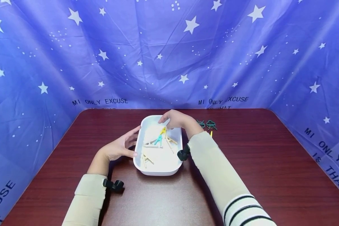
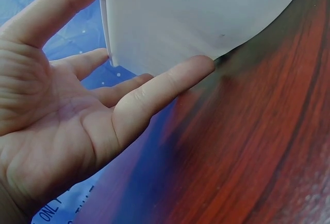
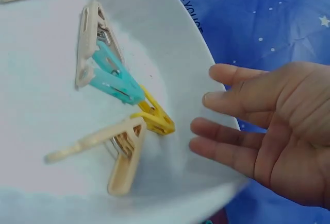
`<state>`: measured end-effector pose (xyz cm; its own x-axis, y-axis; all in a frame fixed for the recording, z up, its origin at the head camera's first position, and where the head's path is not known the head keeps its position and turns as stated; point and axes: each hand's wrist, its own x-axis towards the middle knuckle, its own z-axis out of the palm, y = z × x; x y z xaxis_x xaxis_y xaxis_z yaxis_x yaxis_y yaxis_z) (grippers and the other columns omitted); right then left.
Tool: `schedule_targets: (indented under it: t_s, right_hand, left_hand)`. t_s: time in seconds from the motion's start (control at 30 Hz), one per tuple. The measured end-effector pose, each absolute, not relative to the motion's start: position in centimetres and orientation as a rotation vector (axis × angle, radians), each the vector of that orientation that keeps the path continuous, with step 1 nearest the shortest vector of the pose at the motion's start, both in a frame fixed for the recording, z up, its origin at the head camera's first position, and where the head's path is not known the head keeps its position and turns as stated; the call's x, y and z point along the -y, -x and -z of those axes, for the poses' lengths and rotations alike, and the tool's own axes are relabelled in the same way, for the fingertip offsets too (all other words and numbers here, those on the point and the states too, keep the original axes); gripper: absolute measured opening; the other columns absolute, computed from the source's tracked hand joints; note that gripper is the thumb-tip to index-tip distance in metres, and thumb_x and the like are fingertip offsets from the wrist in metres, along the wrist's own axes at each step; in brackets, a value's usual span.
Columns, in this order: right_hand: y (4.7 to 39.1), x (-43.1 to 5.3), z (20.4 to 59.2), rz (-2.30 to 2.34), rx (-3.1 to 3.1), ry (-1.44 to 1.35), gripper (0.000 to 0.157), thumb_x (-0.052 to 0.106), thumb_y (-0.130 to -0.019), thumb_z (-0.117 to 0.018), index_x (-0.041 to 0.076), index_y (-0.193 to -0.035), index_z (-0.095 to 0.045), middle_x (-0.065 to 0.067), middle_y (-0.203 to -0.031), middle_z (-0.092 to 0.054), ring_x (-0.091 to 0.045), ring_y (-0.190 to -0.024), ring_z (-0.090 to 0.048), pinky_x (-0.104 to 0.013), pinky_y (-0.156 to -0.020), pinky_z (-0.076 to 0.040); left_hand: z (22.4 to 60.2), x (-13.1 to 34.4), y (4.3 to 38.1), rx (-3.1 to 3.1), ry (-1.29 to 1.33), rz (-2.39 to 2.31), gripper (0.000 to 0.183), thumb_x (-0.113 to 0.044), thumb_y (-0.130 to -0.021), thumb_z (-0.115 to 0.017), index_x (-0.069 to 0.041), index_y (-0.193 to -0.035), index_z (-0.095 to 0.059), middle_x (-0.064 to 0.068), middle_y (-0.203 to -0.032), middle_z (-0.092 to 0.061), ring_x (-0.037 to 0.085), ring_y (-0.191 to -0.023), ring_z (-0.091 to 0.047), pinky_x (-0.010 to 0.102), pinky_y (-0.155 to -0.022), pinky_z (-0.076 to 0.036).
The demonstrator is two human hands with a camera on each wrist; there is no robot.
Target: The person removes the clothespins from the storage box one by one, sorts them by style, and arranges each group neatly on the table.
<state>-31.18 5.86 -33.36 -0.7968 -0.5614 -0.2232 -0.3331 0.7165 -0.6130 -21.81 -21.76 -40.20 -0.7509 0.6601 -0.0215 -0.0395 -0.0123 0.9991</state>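
In a white tray (image 1: 158,173): a yellow peg (image 3: 161,126) amid beige and turquoise pegs (image 3: 111,82), just beside the right hand (image 1: 176,119), with fingers loosely apart, empty. Against the tray's wall: the left hand (image 1: 117,149), fingers spread. Apparently picking or placing pegs; for picking, calling next for a pinch. Below, a red-brown worktop (image 1: 243,160); behind, a starry blue curtain (image 1: 158,37).
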Motion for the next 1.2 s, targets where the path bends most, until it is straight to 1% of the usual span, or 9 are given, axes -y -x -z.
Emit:
schedule_targets:
  t_s: [0.1,0.17,0.23,0.37,0.5,0.6,0.9,1.03,1.2]
  right_hand:
    - [31.6,-5.2,33.7,0.725,-2.520,0.666,0.051,-0.015,-0.079,-0.059,0.009,-0.122,-0.069,-0.008,-0.123,-0.065,-0.020,-0.108,-0.057,-0.025,-0.071,-0.051]
    - [31.9,-4.7,34.0,0.666,-2.523,0.660,0.054,-0.018,-0.076,-0.054,0.009,-0.121,-0.070,-0.008,-0.121,-0.066,-0.019,-0.103,-0.056,-0.023,-0.063,-0.047]
    - [32.2,-4.4,34.3,0.604,-2.534,0.661,0.056,-0.020,-0.074,-0.052,0.009,-0.118,-0.071,-0.007,-0.118,-0.067,-0.018,-0.102,-0.056,-0.021,-0.061,-0.044]
    - [32.6,-3.9,34.8,0.543,-2.535,0.653,0.055,-0.021,-0.073,-0.051,0.011,-0.112,-0.072,-0.005,-0.113,-0.068,-0.018,-0.105,-0.058,-0.022,-0.066,-0.046]
    - [32.7,-3.7,35.1,0.571,-2.518,0.667,0.046,-0.017,-0.077,-0.060,0.011,-0.110,-0.073,-0.003,-0.109,-0.069,-0.017,-0.106,-0.059,-0.025,-0.081,-0.050]
    - [32.7,-3.5,35.3,0.624,-2.500,0.673,0.039,-0.014,-0.078,-0.066,0.010,-0.107,-0.074,-0.002,-0.107,-0.069,-0.017,-0.103,-0.060,-0.028,-0.086,-0.050]
    - [32.7,-3.1,36.0,0.707,-2.488,0.685,0.031,-0.009,-0.075,-0.077,0.009,-0.100,-0.076,0.000,-0.094,-0.069,-0.015,-0.089,-0.061,-0.024,-0.074,-0.053]
    - [32.7,-3.1,36.2,0.773,-2.466,0.678,0.027,-0.009,-0.075,-0.076,0.007,-0.096,-0.077,-0.002,-0.087,-0.070,-0.014,-0.077,-0.060,-0.026,-0.068,-0.054]
    - [32.7,-3.1,36.4,0.861,-2.441,0.683,0.020,-0.005,-0.079,-0.076,0.005,-0.096,-0.077,-0.005,-0.082,-0.069,-0.014,-0.067,-0.061,-0.029,-0.065,-0.056]
  left_hand:
    - [40.3,21.8,21.8,-1.770,-0.651,-1.815,0.117,-0.007,-0.076,-0.083,-0.016,-0.158,0.000,0.028,-0.155,-0.017,0.049,-0.137,-0.025,0.044,-0.090,-0.051]
    - [40.4,21.8,21.9,-1.775,-0.652,-1.816,0.116,-0.006,-0.076,-0.083,-0.015,-0.158,0.000,0.028,-0.154,-0.018,0.049,-0.136,-0.026,0.043,-0.091,-0.050]
    - [40.5,21.8,22.0,-1.779,-0.654,-1.816,0.116,-0.006,-0.076,-0.083,-0.015,-0.158,0.000,0.028,-0.154,-0.018,0.049,-0.136,-0.027,0.043,-0.091,-0.050]
    - [40.5,21.8,22.1,-1.774,-0.650,-1.811,0.116,-0.006,-0.076,-0.083,-0.015,-0.158,0.000,0.027,-0.155,-0.018,0.048,-0.136,-0.027,0.043,-0.090,-0.051]
    - [40.4,21.8,22.2,-1.773,-0.644,-1.811,0.117,-0.007,-0.076,-0.083,-0.015,-0.158,0.000,0.027,-0.155,-0.017,0.048,-0.136,-0.027,0.044,-0.090,-0.051]
    - [40.4,21.8,22.1,-1.775,-0.637,-1.814,0.117,-0.008,-0.076,-0.084,-0.016,-0.158,-0.001,0.027,-0.154,-0.018,0.048,-0.136,-0.027,0.044,-0.090,-0.051]
    - [40.4,22.0,22.0,-1.775,-0.632,-1.821,0.117,-0.008,-0.076,-0.084,-0.016,-0.158,-0.001,0.028,-0.153,-0.019,0.048,-0.136,-0.027,0.043,-0.091,-0.050]
    - [40.3,21.9,21.9,-1.777,-0.630,-1.819,0.117,-0.008,-0.076,-0.083,-0.016,-0.158,-0.001,0.028,-0.155,-0.017,0.049,-0.137,-0.025,0.044,-0.092,-0.050]
    - [40.3,21.9,22.0,-1.773,-0.634,-1.819,0.116,-0.007,-0.076,-0.083,-0.016,-0.158,-0.001,0.028,-0.155,-0.017,0.049,-0.137,-0.024,0.045,-0.092,-0.049]
